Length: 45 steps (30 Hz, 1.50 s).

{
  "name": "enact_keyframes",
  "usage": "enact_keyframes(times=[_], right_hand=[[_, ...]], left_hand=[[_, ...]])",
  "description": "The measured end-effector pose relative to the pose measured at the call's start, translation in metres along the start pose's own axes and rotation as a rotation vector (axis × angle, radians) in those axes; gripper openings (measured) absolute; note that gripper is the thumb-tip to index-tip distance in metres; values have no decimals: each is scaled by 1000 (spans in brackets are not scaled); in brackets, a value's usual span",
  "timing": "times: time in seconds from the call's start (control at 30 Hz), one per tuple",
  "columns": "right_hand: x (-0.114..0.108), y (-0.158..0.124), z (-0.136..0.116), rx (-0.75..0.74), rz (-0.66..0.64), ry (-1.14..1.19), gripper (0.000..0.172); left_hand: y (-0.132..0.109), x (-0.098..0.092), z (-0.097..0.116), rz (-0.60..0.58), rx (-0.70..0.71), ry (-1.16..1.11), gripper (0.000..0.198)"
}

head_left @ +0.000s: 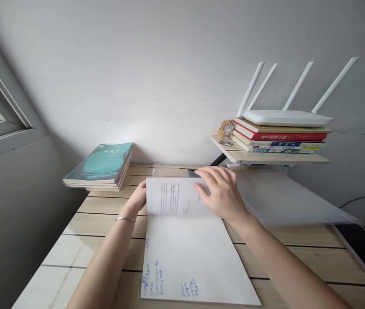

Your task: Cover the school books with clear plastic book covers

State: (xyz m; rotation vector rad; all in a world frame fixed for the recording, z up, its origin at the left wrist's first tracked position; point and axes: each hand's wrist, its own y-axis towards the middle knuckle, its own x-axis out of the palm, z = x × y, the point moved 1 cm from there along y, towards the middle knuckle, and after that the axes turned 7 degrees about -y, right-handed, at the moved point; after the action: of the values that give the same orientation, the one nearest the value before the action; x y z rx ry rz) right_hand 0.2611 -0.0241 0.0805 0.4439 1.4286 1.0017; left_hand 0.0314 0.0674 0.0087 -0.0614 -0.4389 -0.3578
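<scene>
A white paper booklet or stack of sheets (195, 253) lies on the wooden table, with blue handwriting near its lower edge. Its far part is a raised or folded-over page (172, 199) with printed lines turned sideways. My left hand (140, 195) grips the left edge of that page, its fingers mostly behind the paper. Over the page's upper right corner is my right hand (222, 193), thumb and fingers spread apart, with nothing visible between them.
Stacked teal-covered books (105, 165) stand at the back left. On the right, a raised shelf (275, 158) bears books (285, 136) and a white router (288, 116). Below it lie a translucent sheet (291, 197) and a dark flat object (362, 251).
</scene>
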Motion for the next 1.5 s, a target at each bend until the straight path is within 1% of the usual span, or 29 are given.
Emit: enact_keyframes(times=[0.07,0.1,0.17,0.23,0.37,0.43,0.5,0.57,0.63,0.73,0.83,0.9,1.13,1.2,1.27,1.37,1.43,1.5], right_hand=[[2,-2,-14,-56,-79,1,34],[3,-5,-21,-88,-123,5,37],[7,-11,-38,-137,-196,16,38],[12,-21,-54,-163,-243,32,38],[19,-45,-78,-171,-346,72,40],[23,-58,-84,-163,-395,98,50],[27,-68,-86,-176,-426,127,62],[30,-74,-87,-201,-438,131,66],[33,-78,-88,-205,-424,97,61],[34,-77,-89,-137,-367,20,52],[34,-76,-91,-50,-340,-33,47],[35,-75,-92,-22,-348,-49,46],[42,-76,-95,10,-327,-58,49],[43,-76,-95,15,-339,-65,47],[44,-76,-95,13,-352,-72,46],[43,-75,-97,11,-355,-65,46],[42,-75,-98,3,-352,-58,46],[41,-75,-99,-5,-348,-55,46]], left_hand=[[-1,3,-1,-5,2,-55,28],[-2,3,-1,-7,-4,-85,30],[-3,3,-1,-7,-14,-147,32],[-3,1,-1,9,-19,-179,33],[0,-8,-6,40,-35,-157,27],[2,-13,-10,37,-42,-161,23],[2,-17,-14,10,-54,-171,25],[2,-21,-16,-44,-78,-197,32],[0,-24,-17,-114,-109,-224,44],[-2,-27,-16,-227,-148,-236,67],[-5,-26,-14,-332,-160,-245,86],[-8,-23,-12,-371,-169,-233,89],[-17,-12,-5,-419,-217,-135,81],[-18,-9,-3,-398,-204,-85,77],[-21,-8,-2,-345,-172,-21,71],[-32,-5,-2,-188,-102,68,60],[-41,-1,-3,-55,-12,77,55],[-51,3,-7,35,72,50,53]])
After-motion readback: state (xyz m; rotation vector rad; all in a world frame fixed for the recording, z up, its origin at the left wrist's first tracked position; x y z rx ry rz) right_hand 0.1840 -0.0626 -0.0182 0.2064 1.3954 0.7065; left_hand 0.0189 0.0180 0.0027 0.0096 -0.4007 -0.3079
